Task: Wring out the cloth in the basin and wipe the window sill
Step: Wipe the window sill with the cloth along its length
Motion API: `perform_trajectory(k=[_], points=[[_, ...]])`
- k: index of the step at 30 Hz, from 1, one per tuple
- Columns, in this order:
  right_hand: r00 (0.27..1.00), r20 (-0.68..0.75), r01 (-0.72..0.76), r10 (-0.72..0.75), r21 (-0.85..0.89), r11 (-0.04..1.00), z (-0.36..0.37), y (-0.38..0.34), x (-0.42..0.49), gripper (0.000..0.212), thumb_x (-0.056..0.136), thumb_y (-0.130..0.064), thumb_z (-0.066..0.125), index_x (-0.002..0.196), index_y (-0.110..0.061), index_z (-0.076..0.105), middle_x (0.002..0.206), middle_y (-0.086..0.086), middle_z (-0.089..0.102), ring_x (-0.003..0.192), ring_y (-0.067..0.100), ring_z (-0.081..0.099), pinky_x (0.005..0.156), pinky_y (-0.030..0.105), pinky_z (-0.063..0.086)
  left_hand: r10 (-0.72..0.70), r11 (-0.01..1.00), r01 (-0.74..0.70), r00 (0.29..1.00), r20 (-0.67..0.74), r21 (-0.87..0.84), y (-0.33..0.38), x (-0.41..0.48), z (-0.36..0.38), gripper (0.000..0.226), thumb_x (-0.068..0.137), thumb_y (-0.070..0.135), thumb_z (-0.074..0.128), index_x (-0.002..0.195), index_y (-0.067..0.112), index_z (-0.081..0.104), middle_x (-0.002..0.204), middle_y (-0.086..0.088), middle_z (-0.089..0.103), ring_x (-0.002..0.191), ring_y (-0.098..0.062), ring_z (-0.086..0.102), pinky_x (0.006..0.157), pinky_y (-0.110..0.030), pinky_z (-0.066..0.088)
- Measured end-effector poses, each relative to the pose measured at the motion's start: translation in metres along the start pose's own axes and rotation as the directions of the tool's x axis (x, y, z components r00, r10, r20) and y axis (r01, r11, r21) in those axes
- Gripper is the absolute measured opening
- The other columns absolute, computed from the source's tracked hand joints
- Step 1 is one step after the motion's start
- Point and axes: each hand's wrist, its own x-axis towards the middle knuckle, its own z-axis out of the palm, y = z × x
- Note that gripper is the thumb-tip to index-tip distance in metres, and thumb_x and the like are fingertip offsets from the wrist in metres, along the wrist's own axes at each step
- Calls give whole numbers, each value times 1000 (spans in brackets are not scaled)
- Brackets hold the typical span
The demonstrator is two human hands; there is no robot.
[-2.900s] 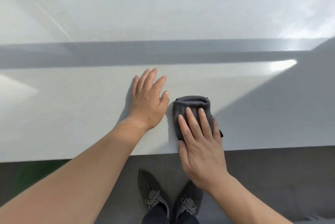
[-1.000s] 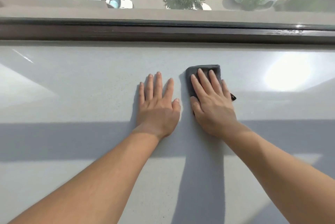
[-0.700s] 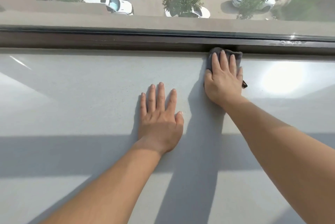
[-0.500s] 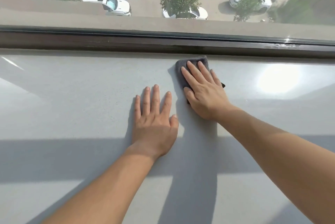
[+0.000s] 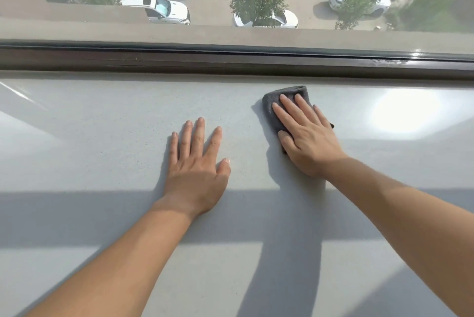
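Your right hand [image 5: 310, 142] lies flat on the folded grey cloth [image 5: 272, 104], fingers straight, pressing it down. The cloth's edge shows just beyond your fingertips, near the dark window frame [image 5: 179, 60]. Your left hand [image 5: 197, 162] rests palm-down on the window sill [image 5: 102, 124] with fingers spread, holding nothing, apart from the cloth
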Motion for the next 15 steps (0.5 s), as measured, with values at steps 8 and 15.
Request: perform_trajectory(k=[8, 15], points=[[983, -63, -172, 175, 54, 984, -1, 3, -7, 64, 99, -42, 24, 160, -31, 7, 168, -8, -2, 154, 19, -9, 124, 48, -5, -8, 994, -4, 994, -107, -112, 65, -25, 6, 68, 92, 41, 19, 157, 23, 11, 166, -4, -6, 151, -16, -17, 121, -38, -16], [992, -50, -111, 112, 27, 993, -10, 64, -8, 60, 101, -41, 25, 159, -32, 13, 168, -9, 4, 155, 18, -4, 124, 46, -1, -36, 999, 39, 995, -94, 30, 80, -41, 31, 74, 89, 46, 18, 157, 17, 11, 165, -10, -8, 151, -21, -16, 119, -39, -15]])
